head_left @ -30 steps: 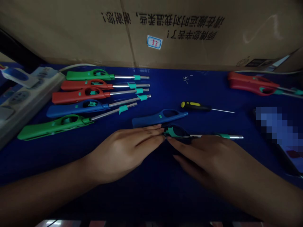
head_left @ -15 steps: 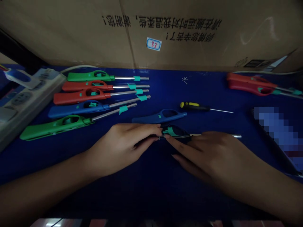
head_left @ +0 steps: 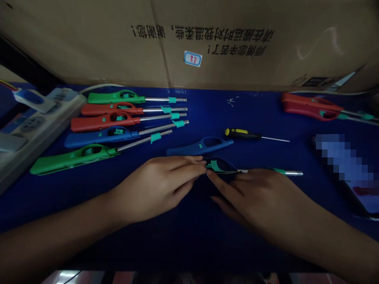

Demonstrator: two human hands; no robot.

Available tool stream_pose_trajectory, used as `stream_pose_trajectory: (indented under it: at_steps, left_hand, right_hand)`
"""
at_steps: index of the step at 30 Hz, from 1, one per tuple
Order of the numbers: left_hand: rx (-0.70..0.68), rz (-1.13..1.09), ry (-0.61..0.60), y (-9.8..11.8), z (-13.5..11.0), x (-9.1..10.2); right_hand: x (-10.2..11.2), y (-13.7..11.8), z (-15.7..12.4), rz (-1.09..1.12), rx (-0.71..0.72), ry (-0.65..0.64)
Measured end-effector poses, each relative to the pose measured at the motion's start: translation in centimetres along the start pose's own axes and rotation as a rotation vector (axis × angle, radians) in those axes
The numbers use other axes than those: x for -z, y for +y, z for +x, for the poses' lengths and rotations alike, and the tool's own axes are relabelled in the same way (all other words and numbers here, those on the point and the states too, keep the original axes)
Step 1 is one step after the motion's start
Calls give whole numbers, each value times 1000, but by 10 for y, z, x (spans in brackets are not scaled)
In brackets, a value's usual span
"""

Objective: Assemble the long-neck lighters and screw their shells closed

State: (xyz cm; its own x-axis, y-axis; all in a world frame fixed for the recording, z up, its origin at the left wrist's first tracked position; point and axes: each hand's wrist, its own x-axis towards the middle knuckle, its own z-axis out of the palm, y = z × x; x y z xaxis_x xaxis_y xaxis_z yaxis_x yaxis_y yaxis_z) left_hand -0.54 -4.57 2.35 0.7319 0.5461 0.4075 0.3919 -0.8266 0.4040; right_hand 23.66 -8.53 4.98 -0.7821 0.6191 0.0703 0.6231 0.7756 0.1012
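Observation:
A long-nosed lighter [head_left: 223, 165] lies across the blue table with its dark blue handle open, showing a teal trigger. My left hand [head_left: 161, 187] covers the handle end, its fingers closed together on the lighter beside the trigger. My right hand [head_left: 263, 197] rests over the metal barrel, and its index fingertip presses near the trigger, close to the left fingertips. The right thumb sits lower, apart from the handle. Just beyond lies a loose blue handle shell [head_left: 201, 146]. What the palms cover is hidden.
Several assembled lighters [head_left: 102, 123] lie in a row at left, beside a power strip [head_left: 38, 122]. A yellow-black screwdriver [head_left: 244, 134] and small screws [head_left: 231, 101] lie beyond my hands. Red lighters [head_left: 314, 105] and a phone [head_left: 318, 152] are at right; a cardboard box [head_left: 237, 71] stands behind.
My left fingers have moved slightly right and now extend over the part beside the trigger. The right hand keeps its place on the lighter. The view has shifted a little.

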Motion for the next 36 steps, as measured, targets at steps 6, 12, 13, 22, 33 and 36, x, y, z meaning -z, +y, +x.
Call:
stream_pose_trajectory:
  at_steps: [6, 12, 13, 22, 33, 36]
  left_hand:
    - [-65, 68, -73, -1, -2, 2]
    - [-94, 120, -106, -2, -2, 5]
    - [-95, 130, -113, -2, -1, 5]
    - [-77, 184, -141, 0, -1, 6]
    - [-88, 163, -147, -2, -2, 8]
    - [-85, 167, -149, -3, -3, 8]
  right_hand:
    - [10, 16, -9, 219, -101, 74]
    - [10, 29, -11, 172, -313, 75]
    - [10, 29, -10, 197, -321, 66]
    - [4, 40, -25, 246, -429, -76]
    - [11, 44, -20, 392, -449, -234]
    - [12, 44, -19, 408, -479, -283]
